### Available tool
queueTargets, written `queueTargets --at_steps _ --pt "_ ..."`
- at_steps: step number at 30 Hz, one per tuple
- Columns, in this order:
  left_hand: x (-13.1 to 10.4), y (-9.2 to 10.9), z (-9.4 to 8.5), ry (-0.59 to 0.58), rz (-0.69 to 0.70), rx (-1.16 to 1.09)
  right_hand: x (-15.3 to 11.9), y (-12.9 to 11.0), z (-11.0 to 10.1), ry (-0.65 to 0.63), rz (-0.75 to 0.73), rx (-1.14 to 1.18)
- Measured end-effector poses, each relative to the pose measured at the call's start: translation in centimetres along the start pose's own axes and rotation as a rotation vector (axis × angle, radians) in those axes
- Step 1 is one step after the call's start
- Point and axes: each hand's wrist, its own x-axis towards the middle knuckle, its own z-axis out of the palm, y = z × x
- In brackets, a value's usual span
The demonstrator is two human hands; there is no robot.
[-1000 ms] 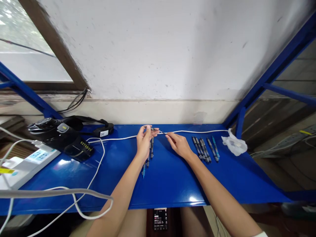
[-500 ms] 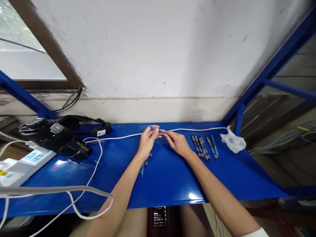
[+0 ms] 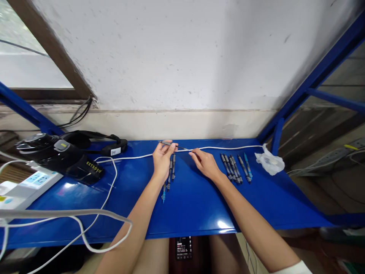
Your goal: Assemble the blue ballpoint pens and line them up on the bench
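Note:
My left hand is closed around a dark pen, held slantwise above the blue table. A thin dark pen refill stretches from the pen toward my right hand. My right fingertips are pinched at the refill's pale far end. Just below my left hand lie several pens, dark ones and a blue one, partly behind the hand. Right of my right hand, another group of dark pens lies side by side, with a blue pen at its right end.
A white cable runs along the back of the blue table. Crumpled white plastic sits at right. To the left are a black bottle-like object, a black strapped device and a power strip. A phone shows below the edge.
My left hand has moved left with the pen, away from my right hand. More of the thin refill now shows between the hands, and the pens beneath are more exposed.

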Motion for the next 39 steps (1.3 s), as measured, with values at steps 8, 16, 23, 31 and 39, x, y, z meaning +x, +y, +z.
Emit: queueTargets --at_steps 8,16,23,31,39 --pt "-0.7 -0.2 0.8 -0.098 -0.025 0.056 0.0 0.0 -0.1 -0.025 -0.033 0.023" --pt "-1.3 -0.7 1.4 -0.279 -0.077 0.190 -0.1 0.2 0.2 -0.040 0.003 0.074" --pt "-1.3 -1.2 1.4 -0.263 -0.072 0.227 -0.2 -0.1 0.1 -0.053 0.048 0.141" --pt "-1.2 -1.4 1.4 -0.265 -0.072 0.220 -0.2 -0.1 0.4 -0.078 0.027 0.119" --pt "-1.4 -1.0 1.6 -0.244 -0.072 0.236 -0.1 -0.1 0.5 -0.016 0.013 0.221"
